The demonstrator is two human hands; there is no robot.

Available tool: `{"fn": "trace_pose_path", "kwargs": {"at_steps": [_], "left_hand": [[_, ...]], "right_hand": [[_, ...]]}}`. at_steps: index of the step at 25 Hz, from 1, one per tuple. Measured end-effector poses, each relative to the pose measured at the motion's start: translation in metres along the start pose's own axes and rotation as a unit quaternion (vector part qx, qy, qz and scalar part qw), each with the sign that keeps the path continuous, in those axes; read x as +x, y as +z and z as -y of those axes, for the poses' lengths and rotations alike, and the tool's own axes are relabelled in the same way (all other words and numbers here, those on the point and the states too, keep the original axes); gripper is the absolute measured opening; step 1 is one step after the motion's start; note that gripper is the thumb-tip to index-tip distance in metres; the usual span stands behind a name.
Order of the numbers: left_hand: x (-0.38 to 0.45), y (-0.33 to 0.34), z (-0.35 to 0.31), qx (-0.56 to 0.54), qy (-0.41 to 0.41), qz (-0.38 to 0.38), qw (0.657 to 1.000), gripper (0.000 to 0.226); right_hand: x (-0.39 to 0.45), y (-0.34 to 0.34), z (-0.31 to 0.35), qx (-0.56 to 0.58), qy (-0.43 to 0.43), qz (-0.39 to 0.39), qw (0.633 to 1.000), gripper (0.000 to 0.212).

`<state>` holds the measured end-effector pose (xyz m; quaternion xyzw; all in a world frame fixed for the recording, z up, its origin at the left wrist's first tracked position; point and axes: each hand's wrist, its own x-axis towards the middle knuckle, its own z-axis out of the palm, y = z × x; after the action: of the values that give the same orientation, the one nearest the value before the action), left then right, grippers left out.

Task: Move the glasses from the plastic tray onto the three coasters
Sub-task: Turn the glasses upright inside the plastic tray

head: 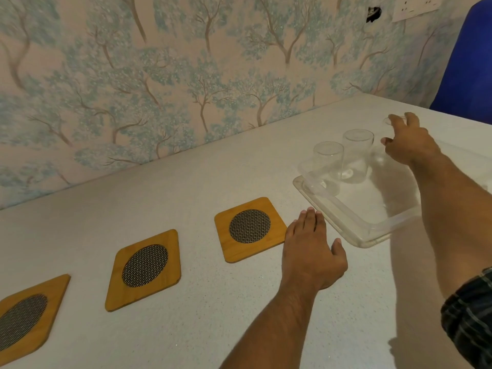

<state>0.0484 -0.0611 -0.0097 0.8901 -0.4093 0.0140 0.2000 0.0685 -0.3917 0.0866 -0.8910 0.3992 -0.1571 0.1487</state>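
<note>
Here the right hand (410, 143) reaches over the far side of the plastic tray (372, 222), its fingers (396, 119) curled around the rim of the far glass (387, 123); thumb below, fingertips over the top. Contact looks likely, but the glass is clear and mostly hidden by the hand, so whether the grip is firm cannot be told. The left hand (311, 249) lies palm down on the counter (213, 315), fingers together and straight, thumb spread toward the tray, holding nothing. It sits between the near coaster (249, 229) and the tray's front left edge, just beside both.

Two more glasses stand upright in the tray: the middle glass (356, 155) and the near glass (327, 166), side by side, overlapping in the view. The tray is transparent, at the right of the counter.

The middle coaster (145, 270) and the left coaster (24, 318), cut by the frame edge, lie in a row with the near one, all bare. Tree-pattern wallpaper (159, 75) behind.
</note>
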Motion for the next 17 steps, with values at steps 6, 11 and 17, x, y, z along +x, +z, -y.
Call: {"fn": "trace_pose_path", "kwargs": {"at_steps": [6,11,17], "left_hand": [[-0.001,-0.001,-0.001,0.002,0.001,-0.001,1.000,0.077],[0.000,-0.003,-0.002,0.005,-0.006,0.005,1.000,0.076],[0.000,-0.003,-0.003,0.019,-0.013,0.000,1.000,0.075]], "right_hand": [[-0.029,-0.024,0.040,0.010,-0.192,-0.291,0.937,0.044],[-0.061,-0.023,0.104,0.018,-0.308,-0.169,0.936,0.048],[-0.076,0.011,0.117,-0.008,-0.279,-0.060,0.958,0.060]]}}
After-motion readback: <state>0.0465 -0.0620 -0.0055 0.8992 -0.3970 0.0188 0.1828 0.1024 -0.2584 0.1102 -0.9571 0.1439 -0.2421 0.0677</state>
